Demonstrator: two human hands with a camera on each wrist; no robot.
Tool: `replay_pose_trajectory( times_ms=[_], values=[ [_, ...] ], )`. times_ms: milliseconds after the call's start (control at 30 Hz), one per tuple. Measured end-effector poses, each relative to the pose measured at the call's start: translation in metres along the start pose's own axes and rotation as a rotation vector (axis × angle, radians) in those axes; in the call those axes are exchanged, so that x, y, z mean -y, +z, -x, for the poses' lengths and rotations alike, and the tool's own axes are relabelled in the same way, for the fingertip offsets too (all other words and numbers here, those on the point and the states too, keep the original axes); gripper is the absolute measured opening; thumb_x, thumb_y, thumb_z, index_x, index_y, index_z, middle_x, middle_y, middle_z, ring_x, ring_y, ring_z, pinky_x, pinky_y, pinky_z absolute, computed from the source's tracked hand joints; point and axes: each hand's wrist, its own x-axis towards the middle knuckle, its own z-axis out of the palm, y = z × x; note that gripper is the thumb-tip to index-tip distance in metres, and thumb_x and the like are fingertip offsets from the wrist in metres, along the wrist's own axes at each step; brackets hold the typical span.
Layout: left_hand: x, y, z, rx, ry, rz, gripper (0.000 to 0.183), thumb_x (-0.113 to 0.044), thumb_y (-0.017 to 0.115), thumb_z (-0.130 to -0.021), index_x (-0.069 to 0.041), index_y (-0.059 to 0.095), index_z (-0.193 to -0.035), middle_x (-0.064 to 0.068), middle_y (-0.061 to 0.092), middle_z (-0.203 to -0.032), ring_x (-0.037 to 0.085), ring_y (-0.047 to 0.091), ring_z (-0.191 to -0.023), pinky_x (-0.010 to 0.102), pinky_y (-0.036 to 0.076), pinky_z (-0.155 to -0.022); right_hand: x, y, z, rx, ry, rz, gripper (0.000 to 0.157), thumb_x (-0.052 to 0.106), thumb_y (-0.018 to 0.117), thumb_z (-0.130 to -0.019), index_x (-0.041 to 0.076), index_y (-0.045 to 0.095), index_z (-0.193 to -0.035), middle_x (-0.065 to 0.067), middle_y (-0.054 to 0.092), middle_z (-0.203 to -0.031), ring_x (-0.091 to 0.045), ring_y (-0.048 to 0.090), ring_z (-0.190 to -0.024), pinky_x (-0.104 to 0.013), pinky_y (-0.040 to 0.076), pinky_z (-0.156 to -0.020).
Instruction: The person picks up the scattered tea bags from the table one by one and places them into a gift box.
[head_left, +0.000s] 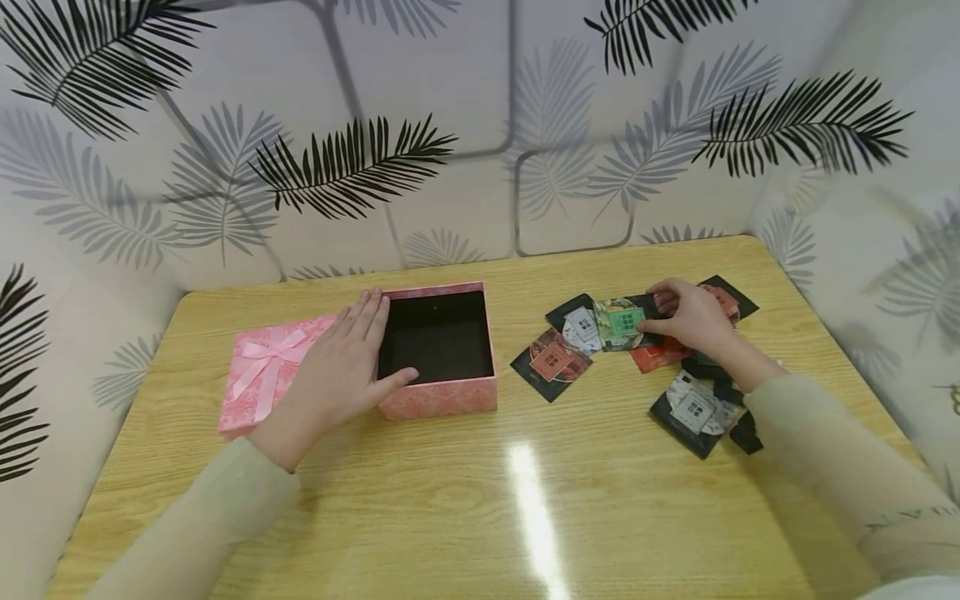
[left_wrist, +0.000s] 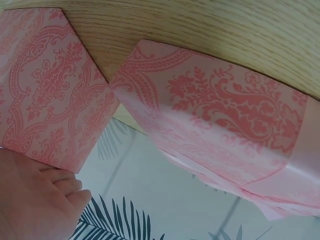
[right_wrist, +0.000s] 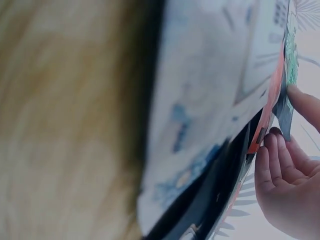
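Note:
A pink patterned box (head_left: 438, 400) with a black inside stands open on the table. My left hand (head_left: 341, 367) rests on its left rim, fingers straight and thumb out over the front edge; in the left wrist view that hand (left_wrist: 37, 197) lies against the box's edge. On the right, my right hand (head_left: 693, 317) pinches the right edge of a black sachet with a green label (head_left: 622, 323). The right wrist view shows the thumb on one face of this sachet (right_wrist: 290, 65) and the fingers of the hand (right_wrist: 290, 175) near its other side.
Left of the box lies its pink lid (head_left: 258, 375) with a ribbon bow. Around the right hand are more flat sachets: an orange-labelled one (head_left: 551, 364), white-labelled ones (head_left: 693, 408), a red one (head_left: 660, 356) and several dark ones. A leaf-patterned wall covering (head_left: 465, 192) stands behind the wooden table (head_left: 420, 500).

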Motion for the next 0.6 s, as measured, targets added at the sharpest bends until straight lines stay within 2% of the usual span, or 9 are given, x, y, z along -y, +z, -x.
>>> replay_pose_trajectory(
  times_ms=[233, 367, 467, 533, 600],
  values=[
    [0.001, -0.001, 0.000, 0.012, 0.004, -0.007, 0.109, -0.067, 0.058, -0.099, 0.006, 0.014, -0.167, 0.024, 0.013, -0.177, 0.039, 0.015, -0.166, 0.052, 0.019, -0.135, 0.006, -0.004, 0.001, -0.105, -0.030, -0.017, 0.045, 0.015, 0.077, -0.098, -0.006, 0.063, -0.135, -0.031, 0.067, -0.121, -0.044, 0.067, -0.109, -0.056, 0.057, -0.093],
    [0.001, -0.001, -0.001, 0.014, 0.008, -0.018, 0.111, -0.068, 0.058, -0.098, 0.006, 0.014, -0.167, 0.024, 0.013, -0.177, 0.039, 0.015, -0.166, 0.052, 0.018, -0.135, 0.009, -0.010, 0.000, -0.131, -0.014, -0.027, 0.038, 0.016, 0.074, -0.101, -0.003, 0.066, -0.133, -0.026, 0.069, -0.118, -0.038, 0.069, -0.105, -0.037, 0.057, -0.083],
    [0.002, -0.001, -0.002, 0.015, 0.010, -0.030, 0.112, -0.070, 0.058, -0.098, 0.006, 0.013, -0.167, 0.024, 0.013, -0.177, 0.039, 0.015, -0.166, 0.052, 0.019, -0.135, 0.012, -0.016, -0.002, -0.121, 0.017, -0.077, 0.037, 0.017, 0.071, -0.103, -0.003, 0.066, -0.134, -0.023, 0.069, -0.118, -0.022, 0.068, -0.098, -0.021, 0.051, -0.079],
    [0.003, -0.001, -0.002, 0.019, 0.010, -0.031, 0.112, -0.070, 0.057, -0.098, 0.006, 0.013, -0.167, 0.024, 0.013, -0.177, 0.039, 0.015, -0.166, 0.052, 0.019, -0.135, 0.014, -0.021, -0.002, -0.105, 0.036, -0.119, 0.038, 0.019, 0.069, -0.104, -0.004, 0.064, -0.135, -0.019, 0.069, -0.118, -0.007, 0.063, -0.093, -0.017, 0.049, -0.079],
    [0.003, 0.000, -0.002, 0.024, 0.009, -0.030, 0.112, -0.071, 0.057, -0.098, 0.006, 0.012, -0.167, 0.024, 0.012, -0.177, 0.039, 0.014, -0.166, 0.052, 0.019, -0.135, 0.016, -0.025, -0.003, -0.093, 0.051, -0.164, 0.039, 0.021, 0.068, -0.105, -0.004, 0.063, -0.135, -0.010, 0.070, -0.113, 0.005, 0.058, -0.088, -0.014, 0.049, -0.079]
  ],
)
